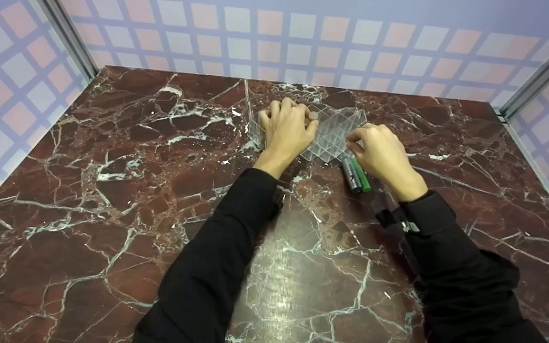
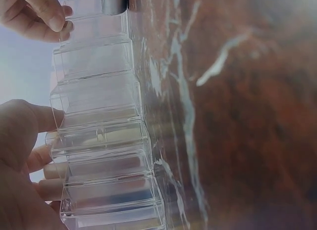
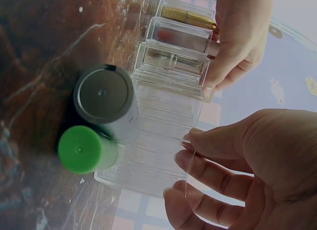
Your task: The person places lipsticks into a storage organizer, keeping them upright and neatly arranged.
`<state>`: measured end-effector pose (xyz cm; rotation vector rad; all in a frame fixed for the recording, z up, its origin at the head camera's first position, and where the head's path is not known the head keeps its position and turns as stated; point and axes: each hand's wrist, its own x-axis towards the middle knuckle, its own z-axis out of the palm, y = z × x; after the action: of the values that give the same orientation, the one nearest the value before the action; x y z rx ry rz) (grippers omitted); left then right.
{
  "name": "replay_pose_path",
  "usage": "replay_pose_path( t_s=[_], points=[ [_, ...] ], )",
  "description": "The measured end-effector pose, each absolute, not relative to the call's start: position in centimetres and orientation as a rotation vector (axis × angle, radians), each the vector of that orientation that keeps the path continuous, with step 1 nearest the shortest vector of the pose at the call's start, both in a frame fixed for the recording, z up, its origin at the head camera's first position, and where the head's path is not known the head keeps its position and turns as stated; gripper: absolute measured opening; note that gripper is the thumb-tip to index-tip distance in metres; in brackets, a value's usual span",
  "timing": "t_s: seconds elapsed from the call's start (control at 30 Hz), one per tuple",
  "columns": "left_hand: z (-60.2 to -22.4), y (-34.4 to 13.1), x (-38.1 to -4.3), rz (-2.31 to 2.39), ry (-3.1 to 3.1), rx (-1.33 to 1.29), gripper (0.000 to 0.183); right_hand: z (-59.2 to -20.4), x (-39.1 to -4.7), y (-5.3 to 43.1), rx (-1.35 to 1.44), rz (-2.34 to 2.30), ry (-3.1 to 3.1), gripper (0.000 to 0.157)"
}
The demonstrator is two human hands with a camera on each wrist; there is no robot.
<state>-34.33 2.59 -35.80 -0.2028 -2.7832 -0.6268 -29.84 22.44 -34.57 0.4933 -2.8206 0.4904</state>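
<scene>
The left hand [image 1: 286, 126] is clamped over the left part of a clear organizer [image 1: 334, 131], its fingers bent and its thumb reaching toward the right of the frame. The right hand [image 1: 381, 147] is at the organizer's right end, thumb and first finger close together with their tips at the upper rim; whether they pinch anything, I cannot tell. The organizer stands in the upper middle of the head view, a zigzag row of see-through compartments. In the right wrist view, a gold cylinder [image 3: 187, 17] lies in the compartment at the top of the frame, beside the left hand, and a greyish piece [image 3: 181, 37] sits in the next one down.

Just below the right hand in the head view, right of centre, a dark grey cylinder [image 1: 351, 175] and a green cylinder [image 1: 362, 177] lie side by side on the table [image 1: 112, 228], near the organizer. The tabletop is dark red with pale veins, and a bright reflection runs down its lower middle. Black sleeves [image 1: 212, 247] come in from the bottom edge. Across the top is a lilac wall [image 1: 303, 24] with pink and white squares, a metal post [image 1: 67, 38] at its upper-left corner
</scene>
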Motion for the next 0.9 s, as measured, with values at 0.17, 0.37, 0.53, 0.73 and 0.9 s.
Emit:
replay_pose_path(
  t_s=[0.17,0.37,0.53,0.73,0.9],
  points=[
    [-35.7,2.6,-34.3,-0.627,-2.786,-0.216,0.022,-34.5,-29.7,22.4,0.499,0.492,-2.817,0.015],
    [-35.7,2.4,-34.3,-0.648,-2.792,-0.239,0.031,-34.5,-29.7,22.5,0.519,0.495,-2.808,0.015],
    [-35.6,2.4,-34.2,-0.688,-2.765,-0.269,0.051,-34.2,-29.7,22.6,0.534,0.518,-2.811,0.018],
    [-35.2,2.5,-33.9,-0.73,-2.676,-0.303,0.045,-32.8,-29.2,22.8,0.474,0.557,-2.843,0.023],
    [-34.5,2.7,-33.4,-0.716,-2.627,-0.341,0.035,-32.0,-28.2,23.0,0.533,0.555,-2.877,0.022]
  ],
)
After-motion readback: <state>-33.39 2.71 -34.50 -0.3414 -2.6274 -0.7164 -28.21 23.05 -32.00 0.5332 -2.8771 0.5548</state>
